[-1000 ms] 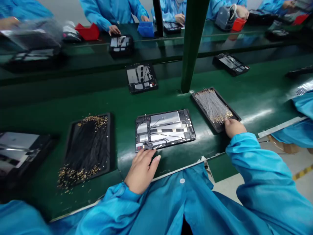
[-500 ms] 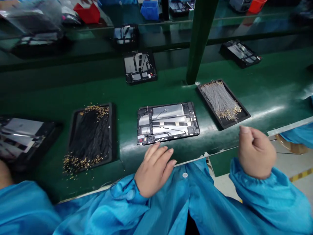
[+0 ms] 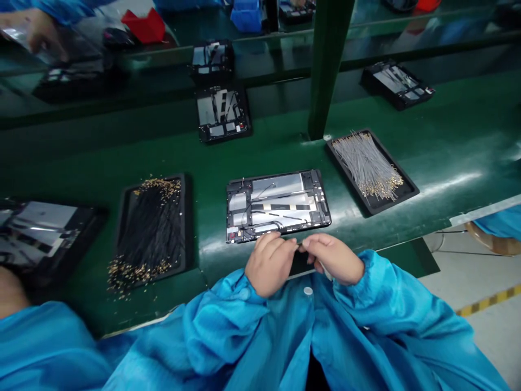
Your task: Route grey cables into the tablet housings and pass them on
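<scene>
My left hand [image 3: 271, 265] and my right hand [image 3: 336, 259] meet at the near edge of the bench, fingertips pinched close together. Something small and dark shows between the fingertips, too small to name. A pale bit shows under my right palm, mostly hidden. Just beyond my hands lies an opened tablet [image 3: 283, 203], its silver inside panels, black strips and thin cables facing up. To its right, a black tray [image 3: 409, 191] holds a bundle of grey cables [image 3: 364, 163] with gold-coloured ends. On the left, another black tray [image 3: 188, 217] holds black cables [image 3: 150, 228] with gold-coloured ends.
Another opened tablet [image 3: 38, 228] lies at far left, near a co-worker's hand [image 3: 10, 293]. Further opened tablets [image 3: 223, 113] [image 3: 399, 82] rest across the green bench [image 3: 260, 155]. A green post [image 3: 328, 70] rises behind. Red [image 3: 144, 24] and blue bins [image 3: 246, 15] stand at the back.
My right hand has come left from beside the grey-cable tray to my left hand. My left hand has moved slightly right and up, its spread fingers now pinched.
</scene>
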Demonstrator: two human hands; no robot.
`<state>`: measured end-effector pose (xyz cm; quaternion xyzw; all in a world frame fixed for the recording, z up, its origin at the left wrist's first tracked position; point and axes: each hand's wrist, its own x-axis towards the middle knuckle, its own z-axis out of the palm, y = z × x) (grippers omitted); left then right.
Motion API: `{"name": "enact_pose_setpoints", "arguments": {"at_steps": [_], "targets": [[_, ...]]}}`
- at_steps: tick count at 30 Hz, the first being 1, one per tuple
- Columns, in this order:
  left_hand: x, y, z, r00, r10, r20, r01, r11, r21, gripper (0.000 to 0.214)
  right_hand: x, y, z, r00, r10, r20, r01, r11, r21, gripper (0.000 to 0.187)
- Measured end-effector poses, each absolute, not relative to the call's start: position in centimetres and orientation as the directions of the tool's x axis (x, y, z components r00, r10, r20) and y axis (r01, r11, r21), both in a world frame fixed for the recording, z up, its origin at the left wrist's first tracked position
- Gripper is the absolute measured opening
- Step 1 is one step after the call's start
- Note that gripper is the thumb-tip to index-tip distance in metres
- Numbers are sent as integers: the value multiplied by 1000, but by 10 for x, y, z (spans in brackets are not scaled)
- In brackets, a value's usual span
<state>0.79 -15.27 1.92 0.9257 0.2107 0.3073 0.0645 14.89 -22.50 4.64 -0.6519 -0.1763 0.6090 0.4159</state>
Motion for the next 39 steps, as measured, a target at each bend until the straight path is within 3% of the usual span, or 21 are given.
{"name": "enact_pose_setpoints", "arguments": {"at_steps": [4,8,11,14,17,21,32,37,39], "targets": [[24,-139,4,737,481,475,452,-873,183,12,155,-203,35,512,639,-574,-417,-400,-816,31],[27,-132,-2,777,519,356,470,-855,219,16,159,-191,28,633,644,-430,-369,-237,-899,37],[23,-130,-2,794,509,332,448,-859,246,16,160,-191,25,733,622,-276,-213,-175,-961,35],[22,-130,-1,791,510,337,450,-859,243,17,157,-192,18,811,583,-34,50,-127,-991,33],[23,-130,-1,796,510,325,449,-859,247,17,153,-193,7,784,594,180,249,-36,-968,26],[24,-130,-1,800,516,305,459,-855,243,16,150,-192,-7,730,599,329,361,70,-930,21],[25,-130,3,804,536,257,478,-840,256,18,153,-195,-3,670,650,358,459,17,-888,18],[24,-128,3,818,531,221,477,-841,254,19,158,-188,23,380,900,215,612,-70,-787,25],[23,-128,1,820,529,218,473,-841,261,19,158,-183,27,261,950,173,672,-50,-739,26]]}}
